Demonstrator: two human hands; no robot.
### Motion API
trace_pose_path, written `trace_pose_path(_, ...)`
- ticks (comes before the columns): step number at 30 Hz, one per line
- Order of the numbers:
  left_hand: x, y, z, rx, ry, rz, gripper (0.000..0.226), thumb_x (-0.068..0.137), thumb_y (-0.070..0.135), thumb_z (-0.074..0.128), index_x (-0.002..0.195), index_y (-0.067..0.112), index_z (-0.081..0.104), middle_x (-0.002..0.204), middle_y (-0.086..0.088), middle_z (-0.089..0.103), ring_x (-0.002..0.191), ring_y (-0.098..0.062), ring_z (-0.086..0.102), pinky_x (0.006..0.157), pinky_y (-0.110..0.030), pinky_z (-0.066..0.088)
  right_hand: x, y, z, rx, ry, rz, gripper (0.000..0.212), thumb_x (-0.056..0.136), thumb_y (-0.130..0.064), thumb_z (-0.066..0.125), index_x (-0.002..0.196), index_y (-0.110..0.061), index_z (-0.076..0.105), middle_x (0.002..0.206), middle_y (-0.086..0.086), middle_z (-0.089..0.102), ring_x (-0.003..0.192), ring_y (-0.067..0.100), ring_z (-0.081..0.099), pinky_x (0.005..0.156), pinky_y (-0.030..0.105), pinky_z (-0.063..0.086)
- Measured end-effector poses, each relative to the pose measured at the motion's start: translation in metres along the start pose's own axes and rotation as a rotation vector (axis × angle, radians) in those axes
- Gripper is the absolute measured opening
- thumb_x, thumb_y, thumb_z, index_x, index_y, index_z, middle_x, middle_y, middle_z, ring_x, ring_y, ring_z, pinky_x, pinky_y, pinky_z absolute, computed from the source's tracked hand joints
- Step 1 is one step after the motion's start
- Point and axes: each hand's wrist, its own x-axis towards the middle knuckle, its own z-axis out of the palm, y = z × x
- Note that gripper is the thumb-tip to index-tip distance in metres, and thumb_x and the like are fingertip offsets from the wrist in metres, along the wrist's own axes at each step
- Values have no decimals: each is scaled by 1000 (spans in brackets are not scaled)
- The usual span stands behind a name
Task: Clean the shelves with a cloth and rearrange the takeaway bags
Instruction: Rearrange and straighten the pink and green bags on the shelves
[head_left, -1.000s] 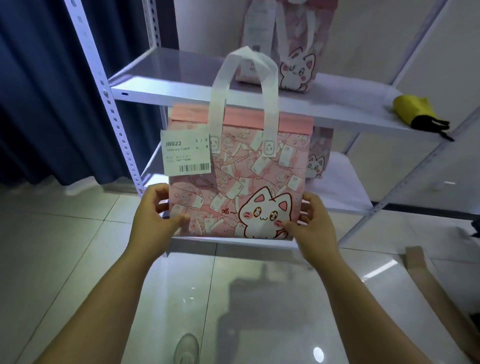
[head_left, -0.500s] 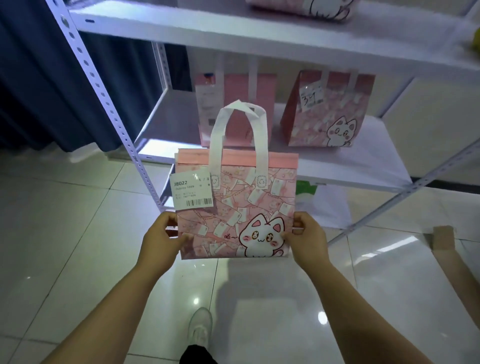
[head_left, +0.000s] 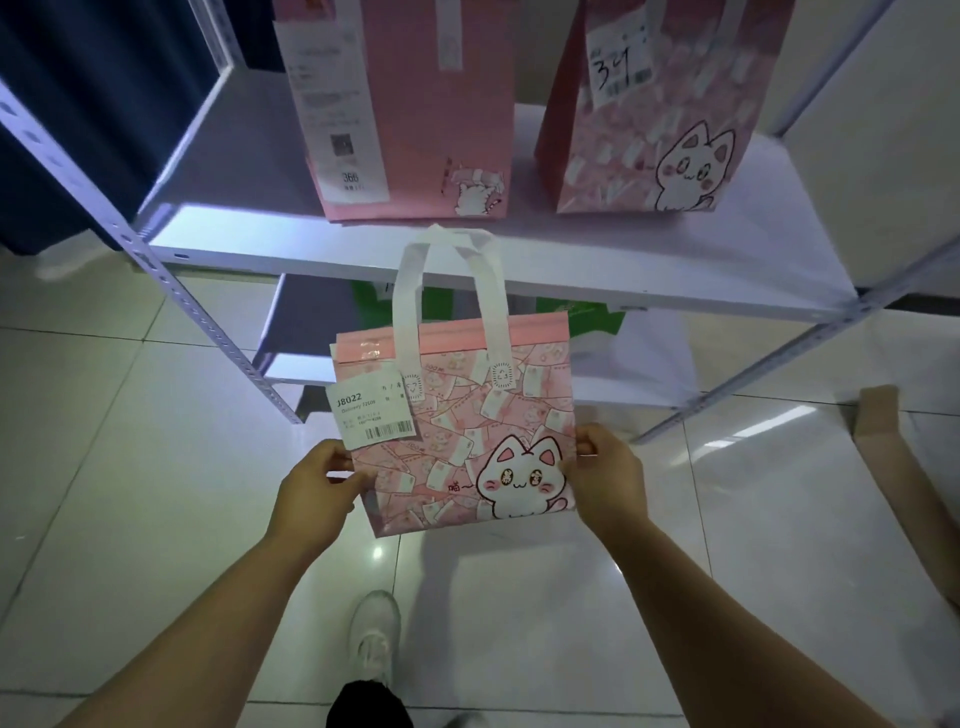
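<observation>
Moved: the takeaway bag (head_left: 457, 431) has sunk lower, its handles (head_left: 447, 291) now crossing the shelf (head_left: 519, 260) edge.
Look: pink, cat print, white handles, J8022 label (head_left: 371, 415).
Place: upright in the air, before the rack.
Left hand (head_left: 311, 499): pinches the lower left edge.
Right hand (head_left: 608, 478): pinches the right edge.

Held bag's label (head_left: 371, 415) reads J8022; shelf bag's slip (head_left: 340, 114), 366.

Dim bluish light, glare spots on the glossy floor tiles (head_left: 524, 597), wide-angle bending and blur at edges.
</observation>
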Motion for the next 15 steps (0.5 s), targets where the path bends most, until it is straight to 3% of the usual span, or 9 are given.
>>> trace_pose_path(5, 46, -43, 13, 10, -1, -3, 13, 86, 15, 64, 89, 24, 54, 94, 1, 63, 81, -23, 61, 75, -43, 55, 40, 23, 50, -36, -36, -16, 11, 89, -15, 55, 89, -23, 62, 81, -10, 68, 71, 11, 67, 63, 31, 59)
trace_pose_path(11, 118, -95, 25, -14, 55, 48, 16, 87, 14, 62, 88, 27, 52, 91, 6, 63, 79, -18, 61, 74, -42, 55, 97, 52, 125, -51, -37, -116, 17, 87, -6, 54, 94, -19, 64, 83, -6, 68, 72, 6, 64, 55, 17, 48)
trace_pose_path(15, 159, -127, 29, -41, 117, 90, 15, 87, 13, 61, 88, 25, 52, 94, 7, 64, 82, -17, 62, 77, -42, 54, 132, 71, 174, -6, -67, -187, 18, 86, -5, 55, 92, -20, 63, 85, -7, 70, 77, 10, 67, 67, 30, 57)
